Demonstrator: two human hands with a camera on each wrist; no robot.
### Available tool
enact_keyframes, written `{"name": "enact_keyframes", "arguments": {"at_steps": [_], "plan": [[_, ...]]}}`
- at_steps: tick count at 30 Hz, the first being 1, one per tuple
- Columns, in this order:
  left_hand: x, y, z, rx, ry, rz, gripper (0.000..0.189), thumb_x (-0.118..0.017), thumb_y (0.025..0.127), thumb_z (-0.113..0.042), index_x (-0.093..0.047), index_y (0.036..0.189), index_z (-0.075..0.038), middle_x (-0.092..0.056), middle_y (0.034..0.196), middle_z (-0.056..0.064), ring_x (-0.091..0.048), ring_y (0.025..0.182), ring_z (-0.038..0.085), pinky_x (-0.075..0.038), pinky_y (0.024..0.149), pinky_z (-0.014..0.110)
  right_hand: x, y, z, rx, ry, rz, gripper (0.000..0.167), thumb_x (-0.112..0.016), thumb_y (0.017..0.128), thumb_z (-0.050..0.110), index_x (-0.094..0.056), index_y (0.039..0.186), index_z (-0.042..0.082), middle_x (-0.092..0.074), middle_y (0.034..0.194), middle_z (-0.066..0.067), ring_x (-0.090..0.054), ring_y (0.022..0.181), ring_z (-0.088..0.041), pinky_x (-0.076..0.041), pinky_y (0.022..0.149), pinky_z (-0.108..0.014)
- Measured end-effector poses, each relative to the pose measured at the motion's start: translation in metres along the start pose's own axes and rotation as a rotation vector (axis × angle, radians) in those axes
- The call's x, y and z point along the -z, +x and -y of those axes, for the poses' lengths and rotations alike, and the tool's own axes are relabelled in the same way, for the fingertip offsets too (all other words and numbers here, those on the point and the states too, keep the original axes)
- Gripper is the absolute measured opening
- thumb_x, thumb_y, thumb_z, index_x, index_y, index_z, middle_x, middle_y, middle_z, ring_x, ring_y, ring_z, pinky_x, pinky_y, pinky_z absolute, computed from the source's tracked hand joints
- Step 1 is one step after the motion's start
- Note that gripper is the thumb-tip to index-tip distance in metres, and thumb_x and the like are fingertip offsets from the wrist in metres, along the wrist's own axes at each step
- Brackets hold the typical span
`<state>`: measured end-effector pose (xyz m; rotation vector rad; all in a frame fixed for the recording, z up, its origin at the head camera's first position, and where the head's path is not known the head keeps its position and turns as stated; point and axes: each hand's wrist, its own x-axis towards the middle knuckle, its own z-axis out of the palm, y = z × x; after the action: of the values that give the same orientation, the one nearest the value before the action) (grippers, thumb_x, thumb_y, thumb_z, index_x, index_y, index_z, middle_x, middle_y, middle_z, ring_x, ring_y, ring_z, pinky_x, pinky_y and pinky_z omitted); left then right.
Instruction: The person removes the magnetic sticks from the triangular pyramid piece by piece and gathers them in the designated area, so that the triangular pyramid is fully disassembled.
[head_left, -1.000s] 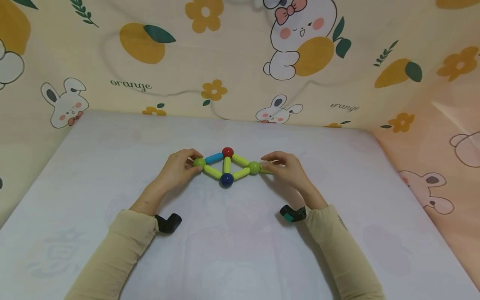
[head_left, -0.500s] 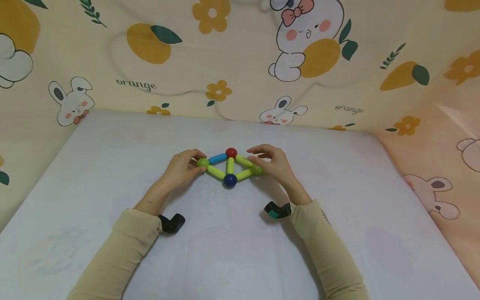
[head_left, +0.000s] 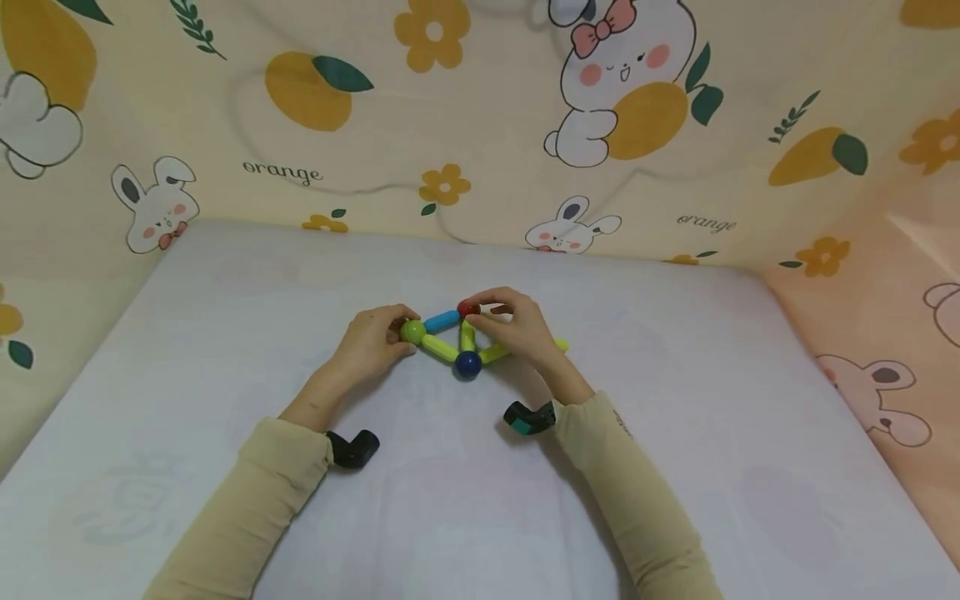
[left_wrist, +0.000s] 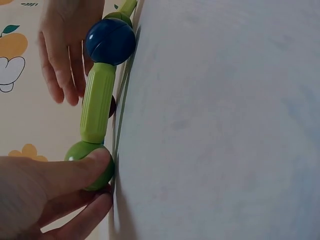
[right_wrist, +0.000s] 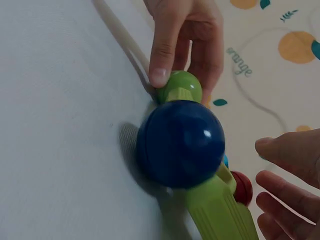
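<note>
A flat figure of toy balls and sticks lies on the white cloth. My left hand (head_left: 366, 348) pinches its left green ball (head_left: 412, 332), thumb on top in the left wrist view. A blue stick (head_left: 442, 321) links that ball to the red ball (head_left: 467, 310); a yellow-green stick (head_left: 440, 348) links it to the dark blue ball (head_left: 468, 364). Over the figure's right part hovers my right hand (head_left: 519, 327), fingers spread near the red ball. The right wrist view shows a gap between these fingers and the red ball (right_wrist: 243, 188). This hand hides the right green ball in the head view.
One yellow-green stick end (head_left: 562, 344) sticks out beyond the right hand. Black wrist devices (head_left: 354, 450) sit at both cuffs. A patterned cloth wall (head_left: 375, 125) rises behind the white surface (head_left: 442, 517) and along its sides.
My right hand has moved left, from the stick at the far right, across the right green ball to the red ball. The left hand keeps its grip on the left green ball.
</note>
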<state>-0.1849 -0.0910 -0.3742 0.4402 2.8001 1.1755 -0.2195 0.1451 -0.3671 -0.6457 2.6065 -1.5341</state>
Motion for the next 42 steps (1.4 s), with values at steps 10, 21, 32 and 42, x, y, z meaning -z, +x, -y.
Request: {"name": "enact_keyframes", "arguments": {"at_steps": [10, 21, 32, 42], "plan": [[0.001, 0.000, 0.004, 0.006, -0.041, -0.004, 0.038, -0.071, 0.084, -0.003, -0.061, 0.120, -0.001, -0.063, 0.117, 0.021, -0.064, 0.103, 0.033, -0.052, 0.089, 0.042, -0.012, 0.015, 0.004, -0.011, -0.118, 0.074, 0.027, -0.068, 0.088, 0.015, -0.069, 0.114, 0.009, -0.066, 0.118, -0.009, -0.054, 0.114, -0.024, -0.038, 0.104, -0.044], [0.001, 0.000, 0.010, -0.029, -0.100, -0.024, 0.038, -0.074, 0.082, -0.006, -0.062, 0.117, -0.001, -0.063, 0.115, 0.022, -0.063, 0.106, 0.036, -0.052, 0.091, 0.043, -0.016, 0.020, 0.005, -0.031, -0.147, 0.159, 0.030, -0.070, 0.088, 0.015, -0.068, 0.116, 0.006, -0.066, 0.103, -0.009, -0.051, 0.088, -0.019, -0.042, 0.078, -0.027], [0.002, 0.000, 0.012, -0.012, -0.119, -0.017, 0.037, -0.074, 0.082, -0.006, -0.062, 0.117, -0.001, -0.062, 0.116, 0.022, -0.061, 0.109, 0.036, -0.051, 0.092, 0.041, -0.020, 0.027, 0.000, 0.120, -0.238, 0.196, 0.024, -0.071, 0.085, 0.007, -0.072, 0.108, 0.004, -0.069, 0.097, -0.009, -0.056, 0.088, -0.020, -0.041, 0.076, -0.027], [0.000, 0.000, 0.010, -0.005, -0.119, -0.017, 0.037, -0.074, 0.082, -0.006, -0.063, 0.117, -0.001, -0.062, 0.116, 0.021, -0.060, 0.110, 0.036, -0.050, 0.093, 0.042, -0.025, 0.028, -0.002, 0.061, -0.281, 0.143, 0.021, -0.072, 0.086, 0.011, -0.074, 0.106, 0.006, -0.068, 0.101, -0.009, -0.056, 0.093, -0.022, -0.042, 0.081, -0.030]]}}
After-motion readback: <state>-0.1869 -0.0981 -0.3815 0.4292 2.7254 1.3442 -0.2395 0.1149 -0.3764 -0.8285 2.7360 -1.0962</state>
